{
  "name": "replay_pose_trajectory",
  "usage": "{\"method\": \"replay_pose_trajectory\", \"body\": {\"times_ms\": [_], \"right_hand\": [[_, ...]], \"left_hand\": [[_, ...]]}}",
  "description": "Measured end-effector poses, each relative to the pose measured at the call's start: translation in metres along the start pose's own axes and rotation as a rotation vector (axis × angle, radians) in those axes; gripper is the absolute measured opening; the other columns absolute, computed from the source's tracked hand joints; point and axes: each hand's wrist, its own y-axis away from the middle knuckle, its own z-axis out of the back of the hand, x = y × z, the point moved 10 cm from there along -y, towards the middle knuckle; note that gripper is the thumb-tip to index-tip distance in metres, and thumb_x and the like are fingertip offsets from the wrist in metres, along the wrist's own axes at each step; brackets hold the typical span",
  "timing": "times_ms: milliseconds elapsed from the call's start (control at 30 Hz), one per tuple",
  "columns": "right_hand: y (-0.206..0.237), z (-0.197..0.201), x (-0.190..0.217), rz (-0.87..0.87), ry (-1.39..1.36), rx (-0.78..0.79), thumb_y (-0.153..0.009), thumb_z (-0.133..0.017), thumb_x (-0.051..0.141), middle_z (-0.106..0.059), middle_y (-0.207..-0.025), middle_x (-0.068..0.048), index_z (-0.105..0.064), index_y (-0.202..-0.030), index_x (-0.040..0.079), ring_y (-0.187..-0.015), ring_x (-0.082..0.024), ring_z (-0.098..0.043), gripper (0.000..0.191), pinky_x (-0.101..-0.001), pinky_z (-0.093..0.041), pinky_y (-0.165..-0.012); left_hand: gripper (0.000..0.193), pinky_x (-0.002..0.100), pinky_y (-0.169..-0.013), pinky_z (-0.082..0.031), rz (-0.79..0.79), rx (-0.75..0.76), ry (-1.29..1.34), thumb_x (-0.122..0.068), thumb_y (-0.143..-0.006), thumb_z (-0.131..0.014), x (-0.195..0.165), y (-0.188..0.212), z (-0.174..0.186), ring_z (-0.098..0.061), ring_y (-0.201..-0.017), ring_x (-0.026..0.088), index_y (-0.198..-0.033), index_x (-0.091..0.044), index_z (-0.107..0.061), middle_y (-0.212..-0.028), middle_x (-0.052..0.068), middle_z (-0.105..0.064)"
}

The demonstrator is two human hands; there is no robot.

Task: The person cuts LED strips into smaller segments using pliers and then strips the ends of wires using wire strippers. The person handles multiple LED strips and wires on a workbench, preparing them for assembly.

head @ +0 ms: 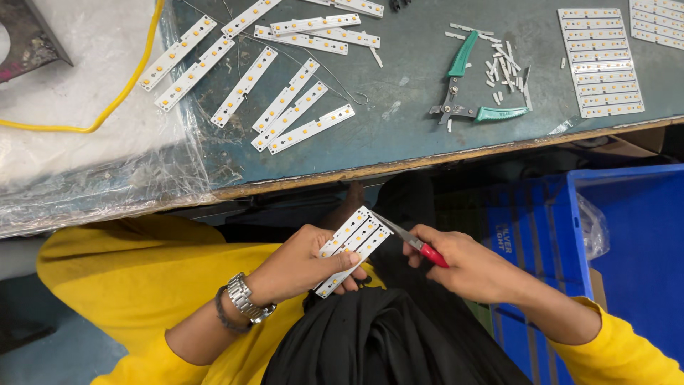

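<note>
Below the tabletop [399, 142] edge, left hand [303, 264] grips an LED panel [354, 249], right hand [467, 265] closed around a red-handled cutter [417, 244] touching its corner.

Workbench [413, 142]: LED strips [285, 107], green-handled pliers [463, 85]

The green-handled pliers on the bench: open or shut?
Open. The green-handled pliers lie on the bench with the two handles spread wide apart; neither hand touches them.

Blue plastic crate [627, 235] at right below the table edge, pale lettering on its wall
</note>
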Motion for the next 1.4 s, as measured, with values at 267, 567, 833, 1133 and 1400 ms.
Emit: {"method": "replay_pose_trajectory", "body": {"times_ms": [267,567,833,1133,1400], "right_hand": [[-0.001,-0.005,0.004,0.045,0.027,0.014,-0.068,-0.062,-0.005,-0.072,-0.089,-0.007,-0.058,-0.114,0.01,-0.088,-0.023,-0.072,0.048,-0.0354,-0.056,-0.075],[-0.003,-0.005,0.0,-0.021,0.019,0.02,-0.071,-0.056,-0.002,-0.068,-0.078,-0.008,-0.058,-0.11,0.009,-0.072,-0.024,-0.069,0.04,-0.0372,-0.055,-0.066],[-0.007,0.004,0.0,0.117,0.297,-0.132,-0.076,-0.059,0.003,-0.069,-0.079,-0.017,-0.058,-0.108,0.009,-0.085,-0.039,-0.068,0.032,-0.0499,-0.05,-0.072],[-0.012,-0.003,-0.023,0.114,0.298,-0.143,-0.074,-0.056,-0.002,-0.068,-0.077,-0.019,-0.057,-0.103,0.009,-0.082,-0.04,-0.068,0.031,-0.0506,-0.05,-0.07],[-0.023,-0.039,-0.077,0.016,-0.139,0.151,-0.085,-0.06,0.0,-0.051,-0.068,-0.003,-0.052,-0.088,0.008,-0.061,-0.012,-0.049,0.012,-0.0308,-0.043,-0.055]], "left_hand": [[0.032,0.026,-0.062,-0.062,0.005,-0.007,0.066,-0.022,-0.097,-0.065,0.008,0.0,0.0,-0.076,-0.071,0.013,-0.108,0.007,-0.069,-0.09,0.015,-0.08],[0.03,0.026,-0.062,-0.062,0.044,-0.02,0.039,-0.021,-0.097,-0.065,0.013,-0.003,0.001,-0.075,-0.071,0.011,-0.108,0.007,-0.069,-0.09,0.014,-0.08],[0.025,0.024,-0.065,-0.061,-0.013,-0.012,0.064,-0.018,-0.095,-0.068,0.012,-0.01,-0.006,-0.074,-0.071,0.009,-0.103,0.006,-0.071,-0.089,0.012,-0.08],[0.021,0.022,-0.066,-0.058,-0.09,-0.006,-0.05,-0.016,-0.09,-0.076,0.018,-0.014,-0.007,-0.073,-0.072,0.007,-0.099,0.002,-0.074,-0.087,0.008,-0.08],[0.024,0.028,-0.071,-0.063,0.008,0.097,0.242,-0.008,-0.089,-0.076,0.044,-0.026,-0.02,-0.076,-0.077,0.016,-0.106,0.006,-0.067,-0.093,0.018,-0.078]]}}
